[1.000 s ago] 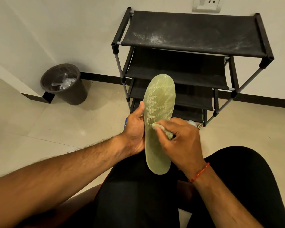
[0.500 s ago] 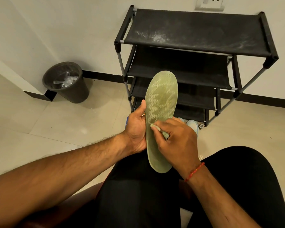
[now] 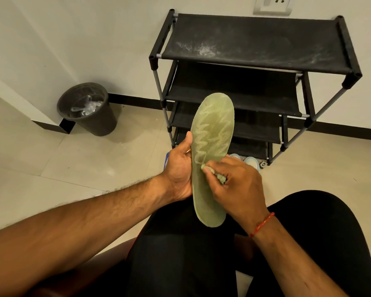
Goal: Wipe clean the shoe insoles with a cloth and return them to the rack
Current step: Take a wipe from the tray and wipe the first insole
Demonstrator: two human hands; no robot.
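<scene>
insole (image 3: 212, 133) | long axis runs away from the body, toe toward rack (image 3: 255, 46) | left hand (image 3: 179, 168) grips its left edge mid-length | right hand (image 3: 234, 181) pinches cloth (image 3: 209, 170) against its middle

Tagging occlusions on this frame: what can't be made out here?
Head view:
- cloth: mostly buried in the right hand; a crumpled bit shows.
- fingers of the left hand: behind the insole.
- pale shoes: only toes show past the right hand.
- blue item: mostly hidden by left hand, unidentifiable.
- wall socket: cut by top edge.
</scene>
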